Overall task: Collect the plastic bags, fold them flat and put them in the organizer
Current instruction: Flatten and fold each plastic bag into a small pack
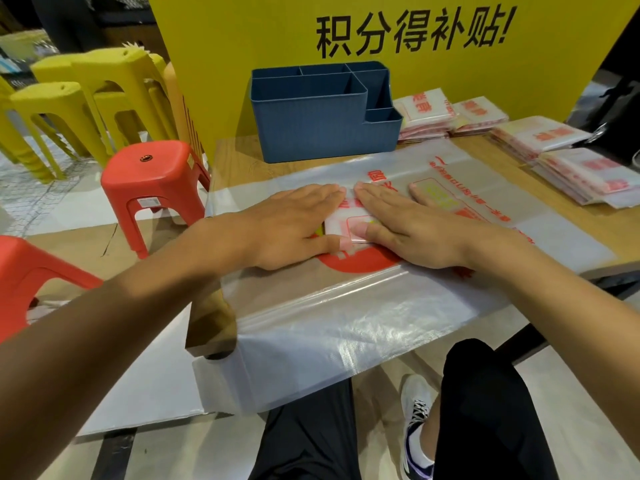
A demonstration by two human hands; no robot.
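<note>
A small folded plastic bag point(341, 226), white with red print, lies in the middle of the table on top of a large clear plastic bag point(346, 317) spread flat and hanging over the front edge. My left hand point(291, 226) and my right hand point(412, 226) lie flat side by side, fingers straight, pressing the folded bag down. Most of the folded bag is hidden under my palms. The blue organizer point(318, 123) stands at the back of the table, its compartments holding nothing that I can see.
Stacks of folded bags point(426, 116) lie behind and to the right, with more stacks point(585, 174) near the right edge. A yellow sign point(398, 36) rises behind the wooden table point(239, 161). A red stool point(152, 178) and yellow stools point(86, 95) stand at the left.
</note>
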